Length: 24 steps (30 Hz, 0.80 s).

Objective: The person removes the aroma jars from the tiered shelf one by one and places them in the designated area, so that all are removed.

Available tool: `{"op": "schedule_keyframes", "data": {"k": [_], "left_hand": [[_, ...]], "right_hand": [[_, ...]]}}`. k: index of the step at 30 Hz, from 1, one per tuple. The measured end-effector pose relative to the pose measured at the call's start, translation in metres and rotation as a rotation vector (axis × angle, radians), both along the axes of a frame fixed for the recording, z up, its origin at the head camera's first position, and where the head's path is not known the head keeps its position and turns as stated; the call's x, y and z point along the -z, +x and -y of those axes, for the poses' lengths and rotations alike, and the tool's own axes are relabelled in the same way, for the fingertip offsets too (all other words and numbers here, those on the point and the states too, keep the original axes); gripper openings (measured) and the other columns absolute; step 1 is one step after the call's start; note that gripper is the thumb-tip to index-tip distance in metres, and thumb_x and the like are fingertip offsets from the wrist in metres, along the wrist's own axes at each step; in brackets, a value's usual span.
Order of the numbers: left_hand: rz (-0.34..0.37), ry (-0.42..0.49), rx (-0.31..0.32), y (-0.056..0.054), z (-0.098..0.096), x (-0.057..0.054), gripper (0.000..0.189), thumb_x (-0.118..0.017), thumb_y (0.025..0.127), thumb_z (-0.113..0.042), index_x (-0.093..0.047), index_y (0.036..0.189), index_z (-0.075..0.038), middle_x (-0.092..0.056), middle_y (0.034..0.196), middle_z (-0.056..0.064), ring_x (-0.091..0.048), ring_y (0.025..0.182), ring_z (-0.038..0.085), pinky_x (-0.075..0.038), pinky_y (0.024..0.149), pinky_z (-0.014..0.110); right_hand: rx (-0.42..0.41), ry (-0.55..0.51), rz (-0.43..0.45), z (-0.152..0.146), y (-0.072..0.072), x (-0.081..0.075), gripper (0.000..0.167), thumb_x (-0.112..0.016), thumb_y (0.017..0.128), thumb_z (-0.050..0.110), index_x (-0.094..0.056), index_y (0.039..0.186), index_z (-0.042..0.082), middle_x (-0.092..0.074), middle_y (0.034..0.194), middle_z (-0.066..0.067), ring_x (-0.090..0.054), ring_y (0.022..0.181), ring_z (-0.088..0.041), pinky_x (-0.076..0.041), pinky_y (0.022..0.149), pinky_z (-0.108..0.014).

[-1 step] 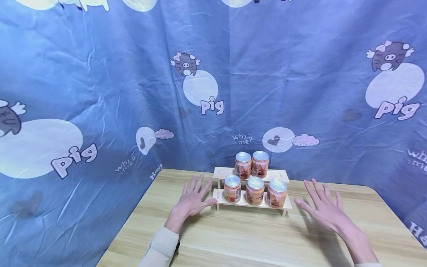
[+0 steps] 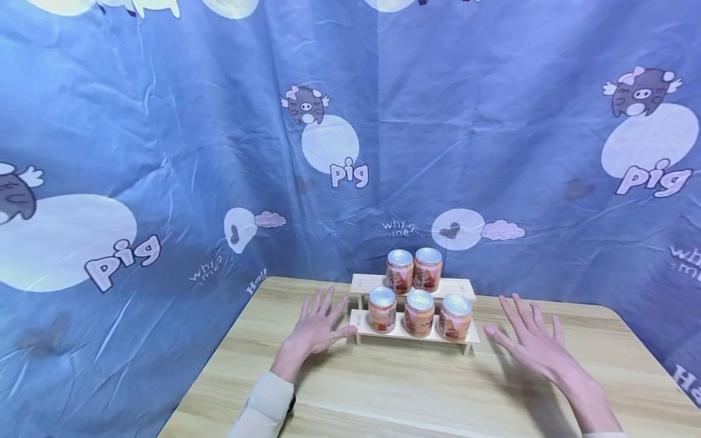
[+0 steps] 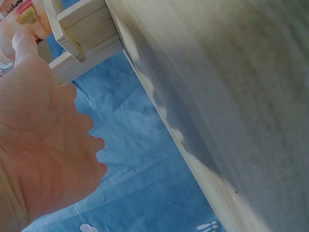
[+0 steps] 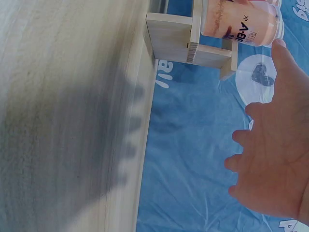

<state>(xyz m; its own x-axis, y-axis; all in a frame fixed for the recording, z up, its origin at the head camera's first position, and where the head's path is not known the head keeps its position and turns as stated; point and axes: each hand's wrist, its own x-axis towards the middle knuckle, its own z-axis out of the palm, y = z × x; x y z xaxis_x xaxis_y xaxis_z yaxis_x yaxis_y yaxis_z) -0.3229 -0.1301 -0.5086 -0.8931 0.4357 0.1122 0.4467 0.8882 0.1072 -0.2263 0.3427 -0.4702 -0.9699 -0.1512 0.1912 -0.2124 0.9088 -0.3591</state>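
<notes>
A small two-step wooden stand (image 2: pixel 361 323) holds squat jars with silver lids and pinkish-orange labels. Two jars stand upright on the upper step, one being the jar (image 2: pixel 428 271) on the right. Three more are on the lower step: a left jar (image 2: pixel 382 311), a middle jar (image 2: pixel 419 315) and a right jar (image 2: pixel 455 319). To the stand's left, my left hand (image 2: pixel 313 333) is spread with straight fingers, its thumb pointing at the lower step. My right hand (image 2: pixel 533 347) is likewise spread on the other side. Neither holds anything; both cast shadows on the table.
The stand sits toward the back of a light wood-grain table (image 2: pixel 383 389). Behind and to the sides hangs a blue curtain (image 2: pixel 465 140) printed with pigs, white ovals and lettering. In the right wrist view the table edge (image 4: pixel 143 159) runs beneath the hand's shadow.
</notes>
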Motion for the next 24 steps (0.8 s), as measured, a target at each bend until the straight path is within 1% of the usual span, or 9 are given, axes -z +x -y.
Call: {"op": "schedule_keyframes", "data": {"k": [6,8,12,15,17,18,19,22,24], "left_hand": [[0.0,-0.017,0.002,0.0,0.0,0.001,0.092,-0.024,0.092,-0.083,-0.02,0.164,-0.026,0.002,0.168,0.016,-0.001,0.15,0.041,-0.002,0.117,0.063],[0.014,-0.012,0.002,0.001,0.0,0.001,0.092,-0.024,0.092,-0.083,-0.018,0.164,-0.027,0.005,0.167,0.014,0.0,0.15,0.041,0.002,0.116,0.062],[0.028,0.005,0.003,0.001,0.0,0.001,0.091,-0.027,0.093,-0.082,-0.018,0.164,-0.027,0.006,0.167,0.013,0.002,0.15,0.041,0.006,0.116,0.06],[0.006,0.017,0.015,0.001,0.0,0.002,0.09,-0.028,0.094,-0.08,-0.019,0.164,-0.025,0.004,0.167,0.014,0.002,0.151,0.04,0.007,0.116,0.06],[-0.016,0.021,0.032,0.001,0.0,0.002,0.09,-0.028,0.095,-0.079,-0.02,0.164,-0.023,0.003,0.167,0.013,0.001,0.151,0.04,0.007,0.116,0.059],[-0.025,0.027,0.041,0.001,0.0,0.001,0.089,-0.028,0.095,-0.079,-0.02,0.164,-0.022,0.001,0.167,0.013,0.0,0.151,0.04,0.008,0.116,0.059],[-0.032,0.042,0.051,0.0,0.0,0.0,0.089,-0.028,0.096,-0.078,-0.022,0.164,-0.021,-0.001,0.167,0.014,-0.001,0.151,0.041,0.008,0.116,0.059],[-0.031,0.108,0.06,-0.001,-0.001,-0.006,0.087,-0.029,0.097,-0.076,-0.027,0.162,-0.018,-0.011,0.167,0.017,-0.005,0.151,0.042,0.007,0.117,0.059],[-0.027,0.184,0.053,-0.004,-0.001,-0.013,0.084,-0.033,0.099,-0.073,-0.031,0.161,-0.016,-0.019,0.166,0.018,-0.008,0.151,0.043,0.004,0.117,0.06]], "right_hand": [[-0.001,-0.003,0.008,0.003,0.002,-0.002,0.086,-0.044,0.104,0.057,0.002,0.164,0.017,0.012,0.166,-0.019,0.01,0.143,-0.058,0.032,0.101,-0.059],[-0.004,-0.003,0.004,0.004,0.003,-0.003,0.086,-0.044,0.104,0.056,0.002,0.164,0.016,0.012,0.166,-0.019,0.01,0.143,-0.058,0.032,0.101,-0.059],[-0.003,0.005,-0.012,0.006,0.002,-0.004,0.086,-0.045,0.103,0.057,0.001,0.164,0.016,0.009,0.166,-0.021,0.008,0.143,-0.058,0.031,0.102,-0.059],[-0.009,-0.007,-0.026,0.008,0.003,-0.006,0.087,-0.046,0.103,0.057,0.0,0.165,0.017,0.006,0.166,-0.023,0.004,0.143,-0.059,0.028,0.104,-0.061],[-0.019,-0.03,-0.045,0.01,0.005,-0.008,0.086,-0.048,0.103,0.056,-0.001,0.165,0.018,0.001,0.166,-0.024,-0.003,0.143,-0.06,0.02,0.107,-0.068],[-0.025,-0.043,-0.057,0.012,0.006,-0.009,0.085,-0.049,0.103,0.054,-0.003,0.165,0.019,-0.002,0.166,-0.025,-0.008,0.143,-0.06,0.014,0.108,-0.072],[-0.032,-0.054,-0.076,0.013,0.006,-0.011,0.084,-0.051,0.103,0.053,-0.005,0.165,0.02,-0.007,0.166,-0.025,-0.014,0.142,-0.06,0.005,0.108,-0.076],[-0.047,-0.088,-0.13,0.02,0.006,-0.02,0.08,-0.055,0.102,0.049,-0.013,0.165,0.022,-0.021,0.163,-0.026,-0.03,0.136,-0.059,-0.019,0.1,-0.08],[-0.053,-0.106,-0.17,0.026,0.003,-0.027,0.078,-0.057,0.102,0.048,-0.019,0.165,0.022,-0.031,0.159,-0.027,-0.037,0.132,-0.058,-0.028,0.096,-0.08]]}}
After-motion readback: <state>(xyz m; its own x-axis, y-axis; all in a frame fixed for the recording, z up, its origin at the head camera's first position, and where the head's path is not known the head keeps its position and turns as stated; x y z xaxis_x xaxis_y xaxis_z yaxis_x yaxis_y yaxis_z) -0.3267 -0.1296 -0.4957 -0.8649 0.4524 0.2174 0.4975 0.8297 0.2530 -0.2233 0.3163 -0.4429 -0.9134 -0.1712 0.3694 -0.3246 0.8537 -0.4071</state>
